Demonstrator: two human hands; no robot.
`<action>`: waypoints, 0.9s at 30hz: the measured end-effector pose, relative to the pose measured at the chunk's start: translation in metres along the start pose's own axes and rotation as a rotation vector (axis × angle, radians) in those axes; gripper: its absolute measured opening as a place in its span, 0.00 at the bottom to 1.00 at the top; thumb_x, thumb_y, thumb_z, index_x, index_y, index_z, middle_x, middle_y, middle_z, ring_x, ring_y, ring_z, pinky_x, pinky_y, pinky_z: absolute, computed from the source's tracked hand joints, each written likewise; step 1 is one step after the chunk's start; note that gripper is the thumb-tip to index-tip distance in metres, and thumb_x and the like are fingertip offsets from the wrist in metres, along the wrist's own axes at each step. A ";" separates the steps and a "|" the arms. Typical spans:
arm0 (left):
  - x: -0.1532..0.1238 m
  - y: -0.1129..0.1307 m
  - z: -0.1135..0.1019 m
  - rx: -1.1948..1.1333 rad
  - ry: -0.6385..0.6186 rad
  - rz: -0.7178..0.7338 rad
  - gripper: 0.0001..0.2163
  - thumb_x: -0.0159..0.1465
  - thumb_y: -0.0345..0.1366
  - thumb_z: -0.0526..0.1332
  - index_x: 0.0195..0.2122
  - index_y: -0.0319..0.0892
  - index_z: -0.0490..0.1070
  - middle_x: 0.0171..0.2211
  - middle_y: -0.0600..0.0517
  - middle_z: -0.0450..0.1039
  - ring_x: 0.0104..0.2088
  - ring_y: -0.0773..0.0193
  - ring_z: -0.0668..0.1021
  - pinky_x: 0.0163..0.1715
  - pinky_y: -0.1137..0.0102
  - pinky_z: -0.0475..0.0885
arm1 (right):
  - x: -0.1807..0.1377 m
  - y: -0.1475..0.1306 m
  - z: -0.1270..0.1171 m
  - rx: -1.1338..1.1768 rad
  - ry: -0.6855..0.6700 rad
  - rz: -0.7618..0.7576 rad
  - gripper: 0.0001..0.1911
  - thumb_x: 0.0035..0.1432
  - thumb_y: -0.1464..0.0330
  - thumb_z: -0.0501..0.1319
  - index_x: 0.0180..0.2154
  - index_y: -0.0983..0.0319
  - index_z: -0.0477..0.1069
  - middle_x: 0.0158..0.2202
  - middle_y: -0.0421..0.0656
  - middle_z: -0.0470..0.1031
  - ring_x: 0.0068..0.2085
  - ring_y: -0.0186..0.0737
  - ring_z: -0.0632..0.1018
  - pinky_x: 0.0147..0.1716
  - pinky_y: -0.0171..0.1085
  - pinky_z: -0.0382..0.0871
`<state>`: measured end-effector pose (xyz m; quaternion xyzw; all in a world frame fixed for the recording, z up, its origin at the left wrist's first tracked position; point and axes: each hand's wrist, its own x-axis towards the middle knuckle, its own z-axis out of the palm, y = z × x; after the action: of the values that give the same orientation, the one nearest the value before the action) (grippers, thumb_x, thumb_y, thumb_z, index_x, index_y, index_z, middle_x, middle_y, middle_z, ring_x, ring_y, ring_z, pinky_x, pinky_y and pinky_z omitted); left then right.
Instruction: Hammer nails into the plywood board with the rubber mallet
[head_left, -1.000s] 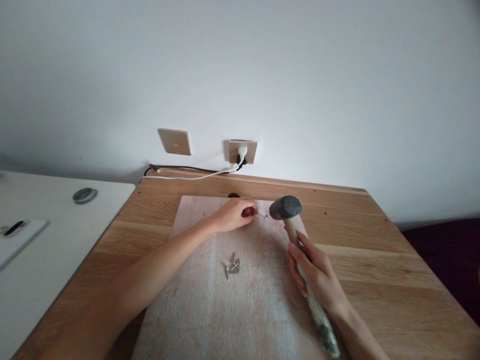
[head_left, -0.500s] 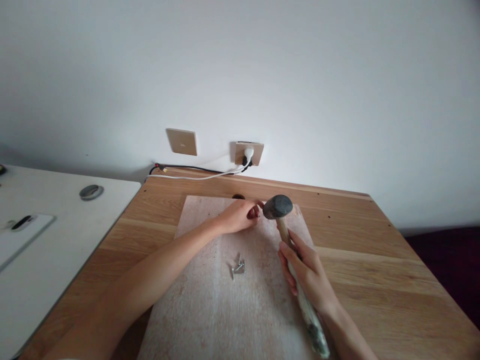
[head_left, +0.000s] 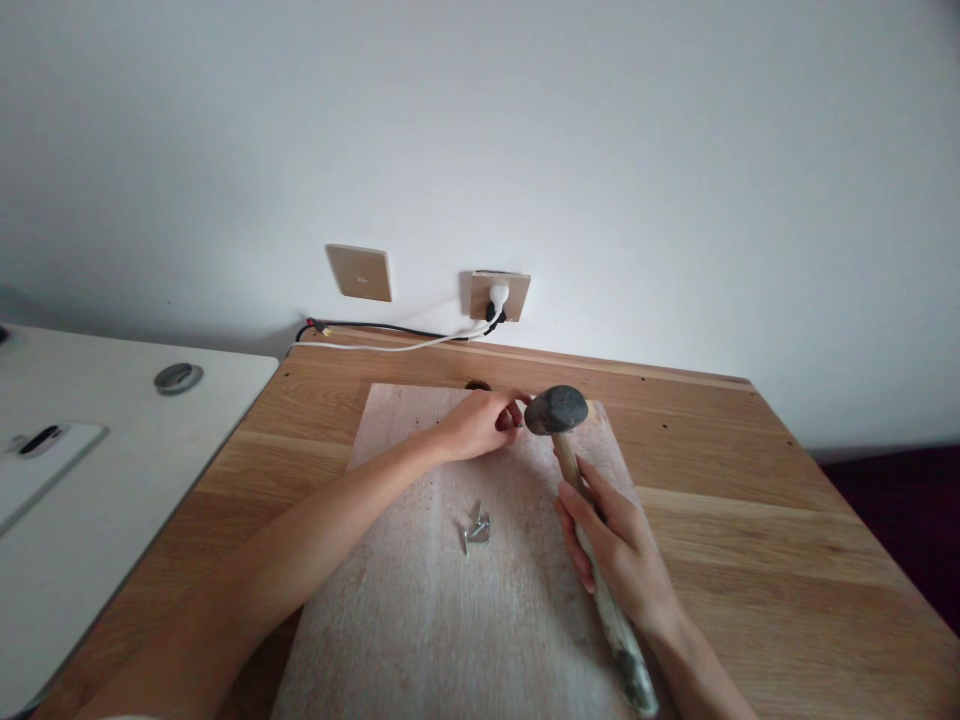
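Note:
My right hand (head_left: 619,540) is wrapped round the wooden handle of a rubber mallet (head_left: 556,411), its dark head tilted up over the far part of a pale wooden board (head_left: 390,620). Just left of that head, my left hand (head_left: 484,424) has its fingers curled in a pinch close to the board. What the fingertips hold is hidden behind the mallet head. Several silvery nails (head_left: 478,532) lie in a small heap on the board, nearer to me than my left hand.
Beneath the board is a wooden tabletop (head_left: 735,540). A white desk (head_left: 135,480) adjoins on the left, with a phone (head_left: 56,460) and a round grey cable grommet (head_left: 178,378). Cables (head_left: 397,347) run along the back to a wall socket (head_left: 517,297).
The camera view has shifted slightly. Both hands and the mallet keep nearly the same places over the board, and the nails lie as before.

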<state>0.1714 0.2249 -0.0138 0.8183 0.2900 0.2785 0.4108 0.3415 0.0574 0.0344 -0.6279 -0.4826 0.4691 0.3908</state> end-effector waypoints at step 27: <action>0.001 0.006 -0.001 0.048 0.048 -0.001 0.21 0.54 0.17 0.62 0.48 0.38 0.78 0.35 0.51 0.82 0.32 0.66 0.80 0.34 0.74 0.70 | 0.000 0.002 0.001 -0.006 -0.062 0.060 0.24 0.62 0.43 0.61 0.36 0.57 0.65 0.16 0.30 0.62 0.13 0.29 0.62 0.09 0.29 0.60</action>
<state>0.1729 0.2231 -0.0078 0.8208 0.3068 0.2910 0.3841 0.3411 0.0575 0.0325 -0.6284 -0.4768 0.4984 0.3596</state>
